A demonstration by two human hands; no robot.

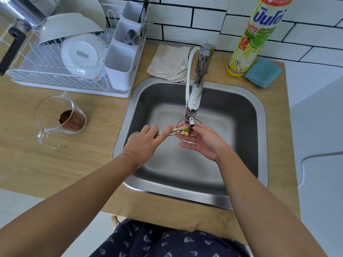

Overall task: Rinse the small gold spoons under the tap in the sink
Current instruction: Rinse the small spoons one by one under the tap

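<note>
Several small gold spoons [179, 131] are held together over the middle of the steel sink [259, 115], their bowls right under the tap's nozzle [191, 123]. My left hand [146, 143] grips their handles from the left, fingers pinched around them. My right hand [202, 140] is cupped palm-up beneath the bowls, with its fingers touching them. I cannot make out running water.
A glass measuring jug [61, 117] with brown grounds stands on the wooden counter at left. A white dish rack [65, 58] with bowls and cutlery is behind it. A folded cloth [170, 62], a dish soap bottle [258, 36] and a blue sponge [262, 73] lie behind the sink.
</note>
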